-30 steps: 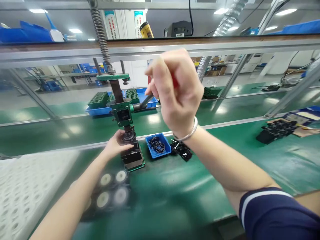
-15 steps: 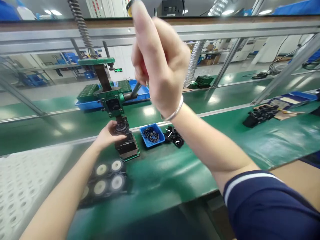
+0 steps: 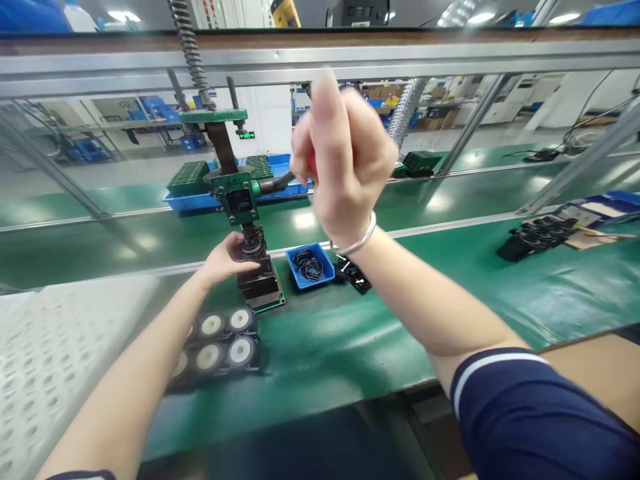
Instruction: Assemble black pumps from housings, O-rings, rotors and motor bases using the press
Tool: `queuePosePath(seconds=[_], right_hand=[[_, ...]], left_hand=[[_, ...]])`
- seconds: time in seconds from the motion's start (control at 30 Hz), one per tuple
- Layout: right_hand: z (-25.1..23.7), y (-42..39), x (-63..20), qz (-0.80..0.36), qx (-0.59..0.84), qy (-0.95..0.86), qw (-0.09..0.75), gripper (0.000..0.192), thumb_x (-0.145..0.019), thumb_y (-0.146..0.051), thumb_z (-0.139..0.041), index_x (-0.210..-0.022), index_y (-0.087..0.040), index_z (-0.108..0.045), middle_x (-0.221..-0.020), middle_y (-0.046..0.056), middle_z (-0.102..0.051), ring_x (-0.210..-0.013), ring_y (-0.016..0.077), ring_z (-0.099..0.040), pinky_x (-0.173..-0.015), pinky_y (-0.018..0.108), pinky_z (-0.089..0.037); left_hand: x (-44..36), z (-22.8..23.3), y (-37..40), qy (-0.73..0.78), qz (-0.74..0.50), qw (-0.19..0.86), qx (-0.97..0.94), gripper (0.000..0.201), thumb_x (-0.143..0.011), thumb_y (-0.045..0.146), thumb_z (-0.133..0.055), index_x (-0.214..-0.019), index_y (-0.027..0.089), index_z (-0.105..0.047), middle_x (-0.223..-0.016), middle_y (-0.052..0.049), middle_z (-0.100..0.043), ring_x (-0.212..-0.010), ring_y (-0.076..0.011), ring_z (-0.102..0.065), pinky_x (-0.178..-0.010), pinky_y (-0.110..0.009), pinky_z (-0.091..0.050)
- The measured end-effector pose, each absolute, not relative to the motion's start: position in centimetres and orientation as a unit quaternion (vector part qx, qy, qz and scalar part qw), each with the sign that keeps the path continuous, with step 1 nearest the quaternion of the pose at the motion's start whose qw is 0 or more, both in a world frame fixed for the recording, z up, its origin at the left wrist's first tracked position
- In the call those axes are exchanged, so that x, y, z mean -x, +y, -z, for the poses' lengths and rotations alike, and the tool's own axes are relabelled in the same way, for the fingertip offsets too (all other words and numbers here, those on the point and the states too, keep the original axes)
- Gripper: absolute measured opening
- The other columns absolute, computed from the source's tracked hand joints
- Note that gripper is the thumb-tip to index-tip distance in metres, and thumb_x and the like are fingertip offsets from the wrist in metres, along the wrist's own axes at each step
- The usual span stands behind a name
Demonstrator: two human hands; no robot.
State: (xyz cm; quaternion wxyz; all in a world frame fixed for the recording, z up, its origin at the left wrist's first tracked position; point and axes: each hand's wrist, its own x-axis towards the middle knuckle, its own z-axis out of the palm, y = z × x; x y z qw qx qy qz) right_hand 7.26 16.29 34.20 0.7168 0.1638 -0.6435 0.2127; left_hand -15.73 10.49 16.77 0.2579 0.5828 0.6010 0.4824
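Down a bit since half a second ago, the right hand (image 3: 346, 170) wraps its fingers round the lever (image 3: 274, 184), while the left hand (image 3: 223, 259) hugs a black part (image 3: 252, 249) under the press head (image 3: 240, 202), maybe to stop it wobbling.

The left forearm (image 3: 145, 353) slants up from the lower left to the left hand (image 3: 225, 260), its thumb and fingers parted, left of centre. The right forearm (image 3: 435, 297) climbs from the lower right; the right hand (image 3: 350, 163), slightly blurred, makes a fist at upper centre, thumb upward.
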Motion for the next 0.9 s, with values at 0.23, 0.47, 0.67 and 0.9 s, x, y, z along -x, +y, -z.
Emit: queuePosePath(seconds=[0.23, 0.47, 0.67, 0.9], right_hand=[[-33.1, 15.1, -8.0, -0.232, -0.102, -0.64, 0.725, 0.034, -0.102, -0.034, -0.047, -0.072, -0.022, -0.057, -0.065, -0.004, -0.05, -0.056, 0.0087, -0.052, -0.057, 0.025, -0.049], [-34.2, 15.4, -7.6, -0.234, -0.118, -0.66, 0.704, 0.04, -0.102, -0.032, -0.05, -0.063, -0.02, -0.048, -0.058, -0.006, -0.045, -0.045, 0.0055, -0.042, -0.045, 0.023, -0.037], [-33.0, 14.8, -7.9, -0.234, -0.056, -0.646, 0.725, 0.038, -0.1, -0.044, -0.049, -0.067, -0.024, -0.05, -0.063, -0.003, -0.051, -0.056, 0.012, -0.054, -0.058, 0.029, -0.05], [-33.4, 15.2, -7.8, -0.214, -0.081, -0.648, 0.727, 0.032, -0.102, -0.038, -0.047, -0.073, -0.024, -0.05, -0.064, -0.004, -0.048, -0.052, 0.0097, -0.047, -0.054, 0.026, -0.046]], left_hand=[[16.0, -16.5, 10.6, 0.58, -0.492, 0.284, -0.584, 0.062, -0.055, 0.04, -0.09, -0.098, 0.023, -0.048, -0.104, -0.003, -0.069, -0.105, -0.0257, -0.066, -0.097, -0.042, -0.051], [16.1, -16.9, 10.3, 0.575, -0.481, 0.303, -0.588, 0.061, -0.057, 0.039, -0.089, -0.1, 0.023, -0.049, -0.108, -0.004, -0.069, -0.108, -0.0262, -0.065, -0.098, -0.043, -0.051], [16.1, -17.1, 10.1, 0.575, -0.47, 0.312, -0.592, 0.059, -0.058, 0.041, -0.088, -0.099, 0.023, -0.05, -0.109, -0.005, -0.07, -0.109, -0.0271, -0.066, -0.095, -0.043, -0.054], [16.5, -17.1, 10.0, 0.574, -0.465, 0.317, -0.595, 0.057, -0.062, 0.037, -0.087, -0.103, 0.023, -0.05, -0.11, -0.003, -0.07, -0.108, -0.0248, -0.066, -0.099, -0.042, -0.051]])
